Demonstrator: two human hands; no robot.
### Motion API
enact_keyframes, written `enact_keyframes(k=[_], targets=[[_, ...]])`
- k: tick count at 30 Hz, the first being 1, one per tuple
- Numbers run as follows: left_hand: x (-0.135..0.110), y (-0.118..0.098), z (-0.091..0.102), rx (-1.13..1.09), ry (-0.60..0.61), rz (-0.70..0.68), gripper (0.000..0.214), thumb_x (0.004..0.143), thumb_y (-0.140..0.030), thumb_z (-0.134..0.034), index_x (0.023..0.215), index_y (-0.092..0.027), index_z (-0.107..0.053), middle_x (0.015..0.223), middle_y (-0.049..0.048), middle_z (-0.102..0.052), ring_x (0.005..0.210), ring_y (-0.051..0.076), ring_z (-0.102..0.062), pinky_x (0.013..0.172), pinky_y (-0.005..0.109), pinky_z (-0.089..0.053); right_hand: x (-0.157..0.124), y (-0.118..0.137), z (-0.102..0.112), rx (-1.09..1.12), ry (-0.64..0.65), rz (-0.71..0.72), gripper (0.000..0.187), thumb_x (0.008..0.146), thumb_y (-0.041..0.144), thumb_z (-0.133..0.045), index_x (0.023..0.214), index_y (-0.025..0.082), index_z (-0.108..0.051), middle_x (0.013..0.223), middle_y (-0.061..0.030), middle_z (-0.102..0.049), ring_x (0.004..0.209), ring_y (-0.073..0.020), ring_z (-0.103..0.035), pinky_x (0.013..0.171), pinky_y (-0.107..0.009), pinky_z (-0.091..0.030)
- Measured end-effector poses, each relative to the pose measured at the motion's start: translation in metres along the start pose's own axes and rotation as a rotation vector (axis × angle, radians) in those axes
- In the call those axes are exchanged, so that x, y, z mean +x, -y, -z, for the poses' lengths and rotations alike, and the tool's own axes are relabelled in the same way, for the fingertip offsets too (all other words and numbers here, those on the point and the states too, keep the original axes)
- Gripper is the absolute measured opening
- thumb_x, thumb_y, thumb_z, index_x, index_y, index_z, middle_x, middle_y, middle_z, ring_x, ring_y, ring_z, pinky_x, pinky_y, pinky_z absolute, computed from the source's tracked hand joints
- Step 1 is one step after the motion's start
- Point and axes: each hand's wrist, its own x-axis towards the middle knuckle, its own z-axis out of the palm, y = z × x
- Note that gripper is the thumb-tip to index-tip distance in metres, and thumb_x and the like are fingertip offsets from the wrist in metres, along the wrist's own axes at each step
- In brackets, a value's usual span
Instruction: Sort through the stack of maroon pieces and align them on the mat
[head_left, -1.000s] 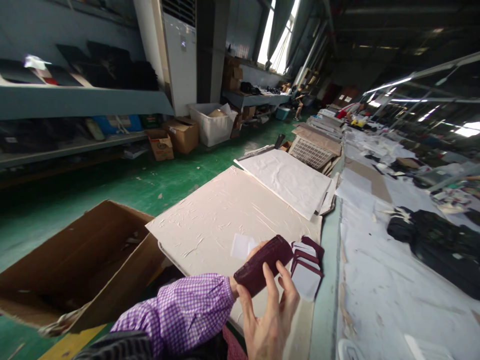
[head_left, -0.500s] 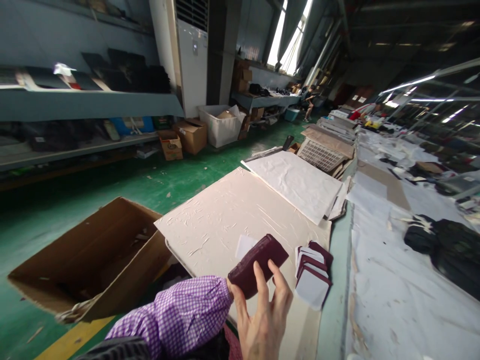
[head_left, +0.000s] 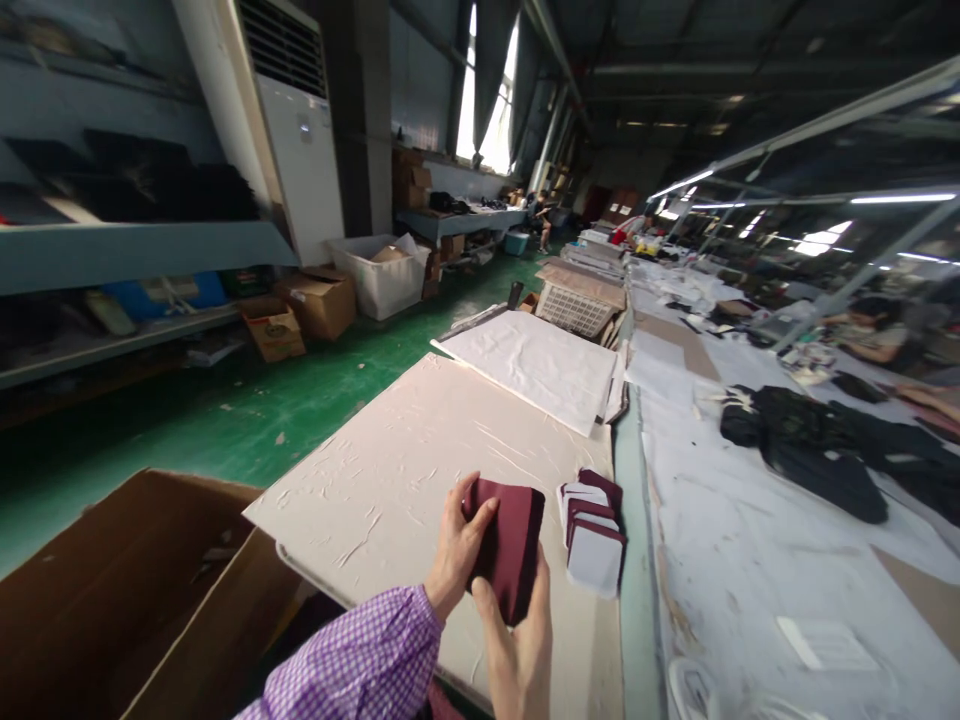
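A dark maroon wallet-like piece [head_left: 511,545] is held upright between both hands over a cream paper-covered board [head_left: 405,470]. My left hand [head_left: 459,545], in a purple checked sleeve, grips its left edge with the thumb on its face. My right hand [head_left: 517,650] clasps it from below, fingers wrapped round the lower edge. Just to the right lies a short row of maroon pieces with white faces [head_left: 591,525], overlapping one another near the board's right edge.
An open cardboard box [head_left: 150,590] stands on the green floor at lower left. A stack of white sheets [head_left: 536,365] and a white basket [head_left: 577,308] lie further along. Black bags [head_left: 810,450] rest on the white-covered table at right. A person [head_left: 870,325] sits beyond them.
The maroon piece has turned from lying slantwise to standing with its face toward me. My left hand has come round onto its left edge, and my view has swung to the right.
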Motion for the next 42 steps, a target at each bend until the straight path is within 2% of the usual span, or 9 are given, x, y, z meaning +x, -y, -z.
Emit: enact_keyframes(k=[6, 10, 15, 20, 26, 30, 33, 37, 42], targets=[[-0.009, -0.004, -0.003, -0.119, 0.18, 0.121, 0.057, 0.067, -0.031, -0.075, 0.12, -0.024, -0.054, 0.109, 0.005, -0.065, 0.098, 0.022, -0.061, 0.086, 0.032, -0.047, 0.022, -0.002, 0.038, 0.153, 0.011, -0.219, 0.048, 0.078, 0.045, -0.06, 0.114, 0.013, -0.057, 0.109, -0.0134, -0.068, 0.098, -0.0266, -0.064, 0.085, -0.037, -0.053], [-0.017, -0.015, -0.002, -0.177, 0.53, 0.391, 0.033, 0.069, -0.026, -0.074, 0.099, -0.014, -0.066, 0.094, 0.009, -0.071, 0.086, 0.022, -0.065, 0.081, 0.031, -0.049, 0.026, 0.013, 0.074, 0.128, -0.148, -0.138, 0.056, 0.076, 0.038, -0.063, 0.126, 0.016, -0.05, 0.132, -0.0121, -0.054, 0.122, -0.027, -0.05, 0.099, -0.04, -0.044], [-0.025, -0.021, 0.002, -0.204, 0.793, 0.509, 0.035, 0.073, -0.022, -0.071, 0.106, -0.013, -0.066, 0.102, 0.0114, -0.071, 0.091, 0.023, -0.066, 0.082, 0.031, -0.05, 0.022, 0.024, 0.107, 0.023, -0.088, -0.068, 0.055, 0.078, 0.038, -0.061, 0.129, 0.02, -0.049, 0.137, -0.0093, -0.05, 0.127, -0.0251, -0.044, 0.102, -0.042, -0.042], [-0.047, -0.018, -0.014, -0.294, 0.746, 0.567, 0.037, 0.076, -0.033, -0.068, 0.11, -0.019, -0.065, 0.113, 0.0098, -0.068, 0.106, 0.027, -0.061, 0.093, 0.038, -0.047, 0.013, 0.025, 0.109, -0.104, -0.222, 0.015, 0.047, 0.081, 0.037, -0.058, 0.124, 0.017, -0.053, 0.124, -0.0113, -0.061, 0.113, -0.0245, -0.058, 0.09, -0.037, -0.053], [-0.065, -0.002, -0.036, -0.148, 0.543, 0.333, 0.036, 0.067, -0.029, -0.075, 0.1, -0.016, -0.068, 0.101, 0.0073, -0.072, 0.094, 0.024, -0.065, 0.085, 0.033, -0.05, 0.005, 0.018, 0.097, -0.346, -0.364, 0.127, 0.042, 0.086, 0.033, -0.05, 0.124, 0.015, -0.05, 0.121, -0.0149, -0.062, 0.108, -0.0245, -0.061, 0.09, -0.038, -0.051], [-0.048, -0.01, -0.029, 0.025, 0.735, 0.227, 0.03, 0.067, -0.028, -0.075, 0.093, -0.013, -0.071, 0.092, 0.0075, -0.074, 0.088, 0.022, -0.065, 0.083, 0.029, -0.049, 0.01, 0.042, 0.125, 0.059, 0.011, -0.129, 0.041, 0.081, 0.032, -0.057, 0.119, 0.016, -0.053, 0.108, -0.0091, -0.067, 0.098, -0.0235, -0.063, 0.084, -0.035, -0.053], [-0.04, -0.024, -0.027, 0.049, 0.874, 0.351, 0.034, 0.064, -0.024, -0.078, 0.095, -0.013, -0.071, 0.09, 0.0091, -0.074, 0.086, 0.023, -0.067, 0.083, 0.031, -0.05, 0.015, 0.064, 0.143, 0.246, 0.254, -0.196, 0.036, 0.079, 0.027, -0.059, 0.114, 0.015, -0.058, 0.1, -0.0058, -0.068, 0.097, -0.0235, -0.062, 0.084, -0.035, -0.051], [-0.052, -0.025, -0.04, -0.085, 0.77, 0.508, 0.036, 0.067, -0.03, -0.075, 0.099, -0.013, -0.069, 0.095, 0.0103, -0.073, 0.087, 0.024, -0.067, 0.084, 0.035, -0.051, 0.013, 0.065, 0.132, -0.133, -0.047, -0.058, 0.021, 0.079, 0.025, -0.055, 0.097, 0.016, -0.061, 0.088, -0.0062, -0.066, 0.085, -0.0218, -0.062, 0.079, -0.035, -0.05], [-0.065, -0.01, -0.057, -0.005, 0.66, 0.315, 0.043, 0.06, -0.037, -0.079, 0.094, -0.012, -0.069, 0.09, 0.0099, -0.074, 0.086, 0.028, -0.067, 0.085, 0.039, -0.05, 0.008, 0.047, 0.118, -0.43, -0.33, 0.124, 0.017, 0.076, 0.016, -0.047, 0.088, 0.019, -0.059, 0.085, -0.0073, -0.06, 0.077, -0.0209, -0.06, 0.07, -0.032, -0.05]])
